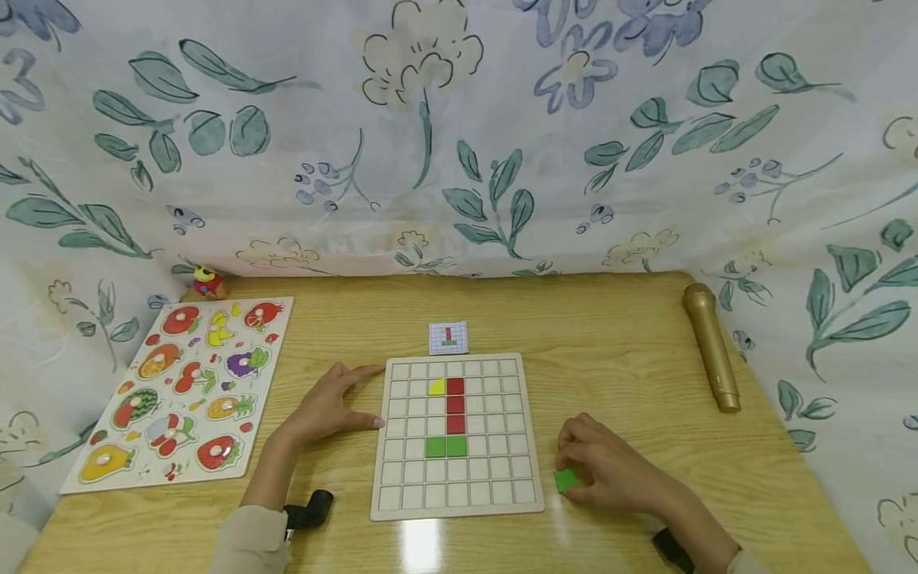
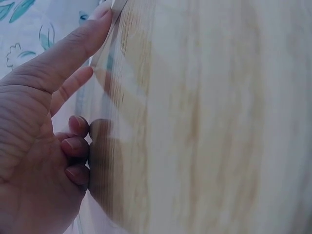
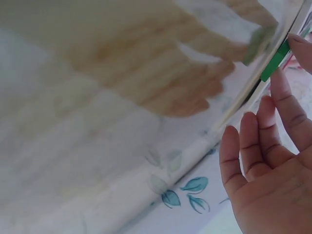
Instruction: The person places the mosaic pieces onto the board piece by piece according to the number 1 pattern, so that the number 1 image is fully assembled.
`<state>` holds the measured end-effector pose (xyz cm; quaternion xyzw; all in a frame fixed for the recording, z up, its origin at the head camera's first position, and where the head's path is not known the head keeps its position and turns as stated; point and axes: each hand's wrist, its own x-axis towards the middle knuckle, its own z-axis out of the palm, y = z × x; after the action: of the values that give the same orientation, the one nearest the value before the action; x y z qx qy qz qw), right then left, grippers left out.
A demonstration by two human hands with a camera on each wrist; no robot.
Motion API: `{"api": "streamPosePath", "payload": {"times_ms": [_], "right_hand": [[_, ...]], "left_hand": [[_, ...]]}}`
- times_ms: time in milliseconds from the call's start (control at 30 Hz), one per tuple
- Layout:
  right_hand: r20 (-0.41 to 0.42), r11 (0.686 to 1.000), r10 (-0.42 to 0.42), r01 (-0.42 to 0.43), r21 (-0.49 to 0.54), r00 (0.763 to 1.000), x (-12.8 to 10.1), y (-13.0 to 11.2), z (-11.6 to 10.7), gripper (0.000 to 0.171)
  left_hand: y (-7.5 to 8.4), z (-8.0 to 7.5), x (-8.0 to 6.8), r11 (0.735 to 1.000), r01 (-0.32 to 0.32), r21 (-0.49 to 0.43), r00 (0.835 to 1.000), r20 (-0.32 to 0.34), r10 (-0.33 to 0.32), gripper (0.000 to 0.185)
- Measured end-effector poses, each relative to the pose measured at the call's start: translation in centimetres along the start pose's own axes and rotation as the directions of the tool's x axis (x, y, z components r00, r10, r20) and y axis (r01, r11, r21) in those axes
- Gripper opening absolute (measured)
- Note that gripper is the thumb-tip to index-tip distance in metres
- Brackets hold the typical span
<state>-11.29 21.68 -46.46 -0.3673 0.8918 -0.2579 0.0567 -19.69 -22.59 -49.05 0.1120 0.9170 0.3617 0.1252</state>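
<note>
Wooden desk [image 1: 617, 351], floral cloth hung behind and to both sides. Grid board [image 1: 457, 486] lies flat at centre — filled so far: one yellow piece [image 1: 436, 387], three red squares [image 1: 455, 405] stacked in a column beside it, two green squares [image 1: 445, 446] side by side below. A small pattern card [image 1: 448, 337] sits just beyond the board's far edge. Left hand [image 1: 328, 405] rests on the desk against the board's left edge, index finger and thumb stretched out straight and touching the rim, the other fingers loosely tucked; it holds nothing, only steadies. Right hand [image 1: 606, 466] is off the board's lower right corner, its fingers [image 3: 284, 100] curled around a green tile [image 1: 566, 480] that lies on the desk, thumb and fingertip pinching its edges; the right wrist view shows the tile's thin green edge between them. Judgement: the tile is being picked up for a cell next to the green pair. To do it well — pinch by opposite edges, lift clear of the desk before travelling, carry it flat, check the card for the cell, lower it square to the grid lines without nudging the seated pieces, and keep the left hand braced. Off to the left a fruit puzzle board [image 1: 182, 383]; a gold microphone [image 1: 710, 347] lies far right.
</note>
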Motion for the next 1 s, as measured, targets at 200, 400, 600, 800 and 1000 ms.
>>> {"api": "streamPosePath", "payload": {"times_ms": [200, 400, 600, 800, 1000], "right_hand": [[0.010, 0.999, 0.003, -0.003, 0.035, 1.000, 1.0, -0.7, -0.5, 0.019], [0.028, 1.000, -0.013, 0.012, 0.026, 1.000, 2.8, -2.0, -0.7, 0.020], [0.042, 1.000, -0.020, 0.021, -0.018, 0.999, 5.0, -3.0, -0.4, 0.020], [0.059, 0.998, -0.004, 0.008, -0.058, 0.998, 7.5, -3.4, 0.5, 0.020], [0.046, 0.994, -0.024, 0.029, -0.110, 0.999, 9.3, -3.8, 1.4, 0.020]], "left_hand": [[-0.1, 0.1, 0.1, 1.000, -0.009, -0.010, 1.000, 0.001, 0.009, 0.089], [-0.2, 0.1, 0.0, 1.000, -0.026, -0.013, 1.000, -0.001, 0.026, 0.086], [-0.2, 0.0, -0.2, 0.999, -0.032, -0.012, 0.999, -0.004, 0.031, 0.086], [-0.3, 0.0, -0.3, 0.999, -0.044, -0.014, 0.999, -0.004, 0.044, 0.086], [-0.4, 0.0, -0.2, 0.999, -0.045, 0.000, 0.999, 0.002, 0.045, 0.086]]}}
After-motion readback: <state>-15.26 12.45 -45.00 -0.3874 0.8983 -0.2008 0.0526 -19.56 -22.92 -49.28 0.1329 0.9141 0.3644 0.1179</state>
